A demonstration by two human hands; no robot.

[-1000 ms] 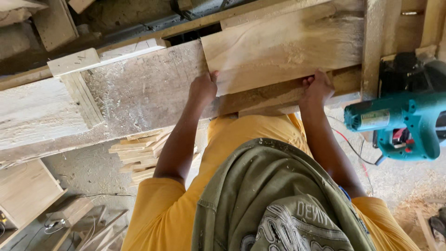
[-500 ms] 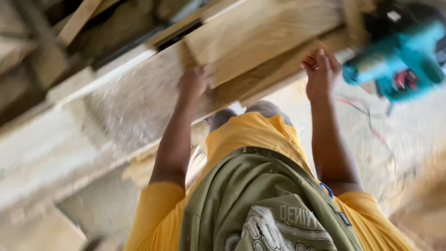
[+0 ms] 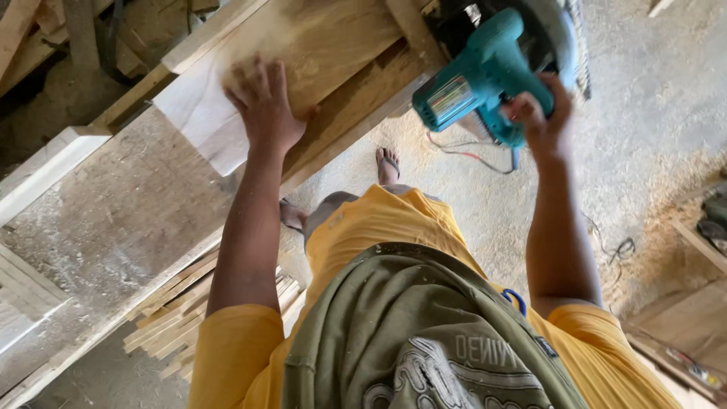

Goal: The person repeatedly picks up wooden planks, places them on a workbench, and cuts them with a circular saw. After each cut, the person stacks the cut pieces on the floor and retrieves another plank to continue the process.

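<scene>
Our left hand (image 3: 261,106) lies open and flat on the stiff, dusty board (image 3: 303,57), while our right hand (image 3: 541,113) grips the heavy-looking teal saw (image 3: 481,76) by its handle.

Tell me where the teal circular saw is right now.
In the head view, the teal circular saw sits upper right, gripped by the right hand at the workbench edge, right of the board under the left hand.
</scene>
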